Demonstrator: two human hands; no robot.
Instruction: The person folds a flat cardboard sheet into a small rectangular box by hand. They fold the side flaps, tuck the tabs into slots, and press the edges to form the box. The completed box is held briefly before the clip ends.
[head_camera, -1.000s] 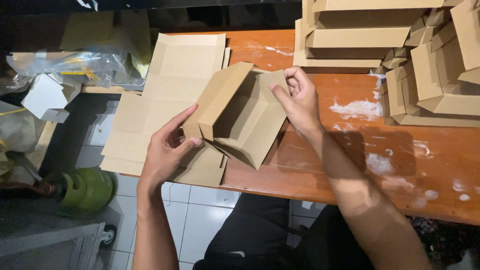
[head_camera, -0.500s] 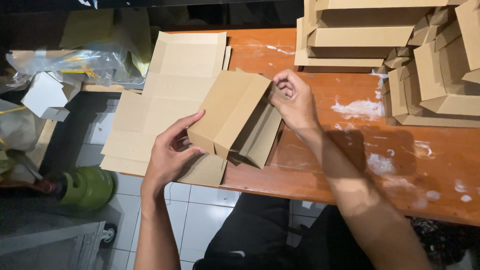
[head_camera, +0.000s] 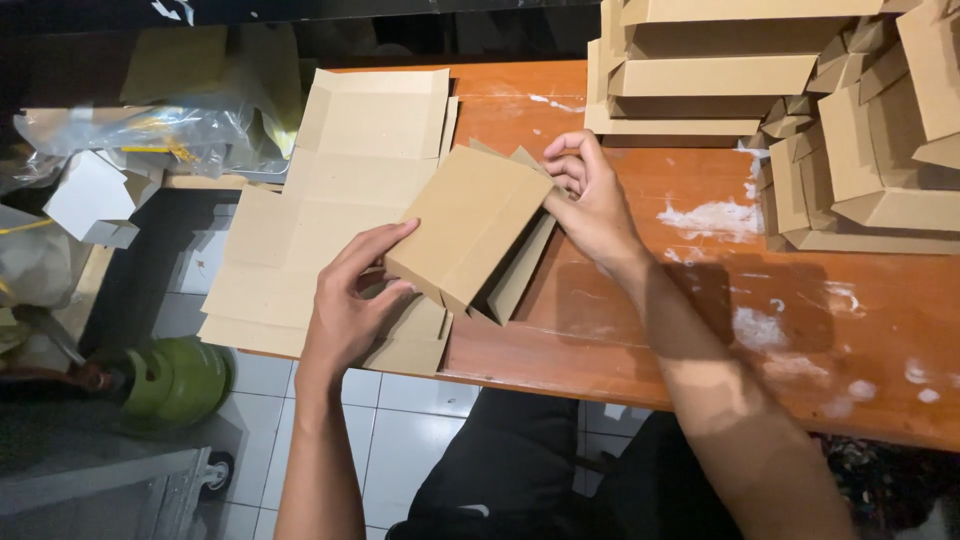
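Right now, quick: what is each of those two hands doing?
Left hand: closed on the near end of the half-folded cardboard box.
Right hand: gripping the box's far end, fingers curled.

The left hand (head_camera: 350, 305) is hiding the cardboard box's (head_camera: 470, 230) near corner; the right hand (head_camera: 590, 200) is covering its far flap. The stacked folded boxes (head_camera: 800, 110) are running off the frame's top-right edge.

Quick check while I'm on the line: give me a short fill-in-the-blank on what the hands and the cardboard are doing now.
1. Both hands, left hand and right hand, hold a half-folded ____ box.
2. Under the box lies a stack of ____ cardboard blanks.
3. The table is made of ____.
4. Folded boxes are piled at the table's far ____ corner.

Missing words: cardboard; flat; wood; right
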